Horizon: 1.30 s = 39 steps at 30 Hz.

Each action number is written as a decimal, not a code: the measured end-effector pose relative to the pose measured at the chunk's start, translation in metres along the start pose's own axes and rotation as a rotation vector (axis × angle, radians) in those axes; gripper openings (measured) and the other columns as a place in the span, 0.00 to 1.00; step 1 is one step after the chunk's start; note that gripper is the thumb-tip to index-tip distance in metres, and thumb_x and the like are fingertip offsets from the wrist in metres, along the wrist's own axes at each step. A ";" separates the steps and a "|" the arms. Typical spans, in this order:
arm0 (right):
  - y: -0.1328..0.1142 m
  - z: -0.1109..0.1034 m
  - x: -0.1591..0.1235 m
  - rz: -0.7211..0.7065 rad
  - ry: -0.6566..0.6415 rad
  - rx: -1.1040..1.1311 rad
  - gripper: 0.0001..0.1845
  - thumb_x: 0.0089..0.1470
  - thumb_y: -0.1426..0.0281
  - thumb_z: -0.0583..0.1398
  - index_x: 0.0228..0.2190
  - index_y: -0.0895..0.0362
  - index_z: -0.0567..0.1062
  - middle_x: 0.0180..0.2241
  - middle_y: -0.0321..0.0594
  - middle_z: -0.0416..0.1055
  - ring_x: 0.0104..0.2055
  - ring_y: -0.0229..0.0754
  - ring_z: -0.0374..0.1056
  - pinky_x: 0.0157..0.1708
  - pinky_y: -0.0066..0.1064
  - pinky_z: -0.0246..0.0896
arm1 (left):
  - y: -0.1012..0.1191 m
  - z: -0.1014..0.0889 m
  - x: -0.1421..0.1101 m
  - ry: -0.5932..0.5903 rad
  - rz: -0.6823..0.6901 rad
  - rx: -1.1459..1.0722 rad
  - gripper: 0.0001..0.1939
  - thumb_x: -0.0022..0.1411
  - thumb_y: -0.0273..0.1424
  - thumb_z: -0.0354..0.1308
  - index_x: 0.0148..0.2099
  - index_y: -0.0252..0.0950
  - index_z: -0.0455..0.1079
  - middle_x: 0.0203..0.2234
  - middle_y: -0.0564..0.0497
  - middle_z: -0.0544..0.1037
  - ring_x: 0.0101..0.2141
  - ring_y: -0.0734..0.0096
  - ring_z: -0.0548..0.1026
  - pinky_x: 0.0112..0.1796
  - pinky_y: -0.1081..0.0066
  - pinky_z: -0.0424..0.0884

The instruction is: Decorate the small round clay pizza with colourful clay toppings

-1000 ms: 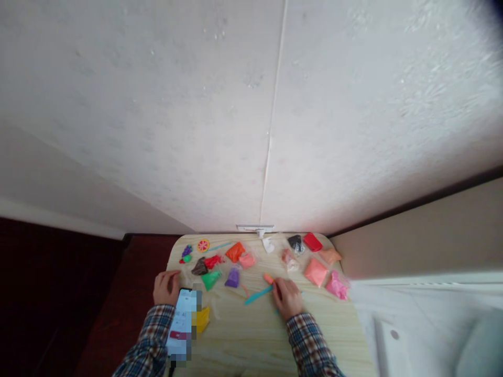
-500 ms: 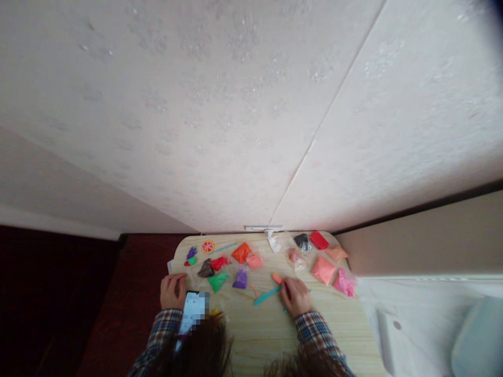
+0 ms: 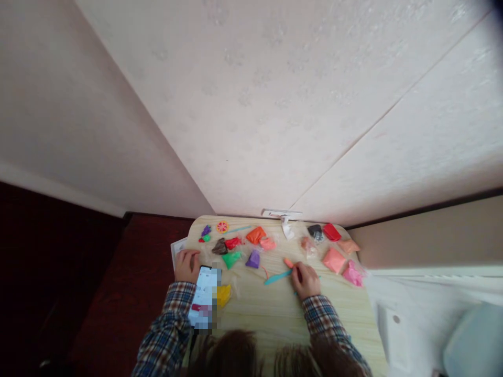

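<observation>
My right hand (image 3: pixel 305 280) rests on the table with its fingers curled over a flat blue modelling tool (image 3: pixel 277 277), whose broad end sticks out to the left. A short piece of orange clay (image 3: pixel 288 263) lies against its fingertips, and a thin curved orange strip (image 3: pixel 265 272) is just left of the tool. My left hand (image 3: pixel 187 266) lies at the table's left edge, fingers apart and holding nothing. Beside it is a lit phone (image 3: pixel 205 296), partly blurred out. A yellow clay packet (image 3: pixel 223 296) sits right of the phone.
Clay packets cover the far side of the table: green (image 3: pixel 231 259), purple (image 3: pixel 253 258), orange (image 3: pixel 255 235), coral (image 3: pixel 334 260) and pink (image 3: pixel 353 274) among them. Small clay grapes (image 3: pixel 206 230) and a round fruit-slice shape (image 3: pixel 222 227) lie far left. A wall (image 3: pixel 251 131) rises behind.
The camera view has shifted, so the table sits higher and further right, and more of the phone and the yellow packet show. Both hands keep about the same places on the table.
</observation>
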State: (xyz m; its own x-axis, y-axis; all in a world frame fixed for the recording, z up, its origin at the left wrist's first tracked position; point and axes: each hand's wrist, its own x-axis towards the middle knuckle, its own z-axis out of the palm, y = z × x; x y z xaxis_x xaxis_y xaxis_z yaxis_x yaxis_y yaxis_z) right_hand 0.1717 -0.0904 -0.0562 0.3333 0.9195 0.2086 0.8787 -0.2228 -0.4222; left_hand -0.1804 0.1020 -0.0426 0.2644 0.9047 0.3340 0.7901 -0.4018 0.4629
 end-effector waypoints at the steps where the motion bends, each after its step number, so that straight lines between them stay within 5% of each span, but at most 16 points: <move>1: 0.001 0.000 0.000 0.004 -0.006 -0.008 0.12 0.57 0.67 0.50 0.26 0.56 0.68 0.20 0.37 0.67 0.25 0.39 0.61 0.29 0.30 0.54 | 0.000 0.001 0.000 -0.004 -0.005 -0.003 0.10 0.60 0.30 0.48 0.36 0.34 0.71 0.32 0.45 0.69 0.37 0.62 0.68 0.42 0.62 0.66; 18: 0.000 0.001 0.003 0.008 -0.003 -0.095 0.12 0.56 0.67 0.50 0.25 0.56 0.68 0.18 0.37 0.65 0.23 0.39 0.60 0.26 0.29 0.50 | -0.001 0.006 0.001 0.028 -0.016 -0.036 0.10 0.59 0.30 0.48 0.32 0.36 0.70 0.30 0.46 0.69 0.36 0.60 0.68 0.40 0.62 0.66; 39: 0.002 -0.010 0.002 -0.016 -0.036 -0.060 0.12 0.56 0.67 0.49 0.25 0.56 0.68 0.20 0.37 0.65 0.24 0.39 0.61 0.27 0.30 0.56 | 0.013 0.001 0.000 0.026 -0.064 -0.078 0.08 0.58 0.30 0.50 0.35 0.37 0.70 0.31 0.47 0.70 0.35 0.61 0.69 0.39 0.62 0.67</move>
State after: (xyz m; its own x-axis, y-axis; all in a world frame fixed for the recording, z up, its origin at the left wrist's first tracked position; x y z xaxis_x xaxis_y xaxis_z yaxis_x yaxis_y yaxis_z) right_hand 0.1774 -0.0924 -0.0478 0.3080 0.9337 0.1828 0.9029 -0.2262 -0.3656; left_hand -0.1693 0.0965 -0.0378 0.1995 0.9252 0.3228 0.7589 -0.3543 0.5464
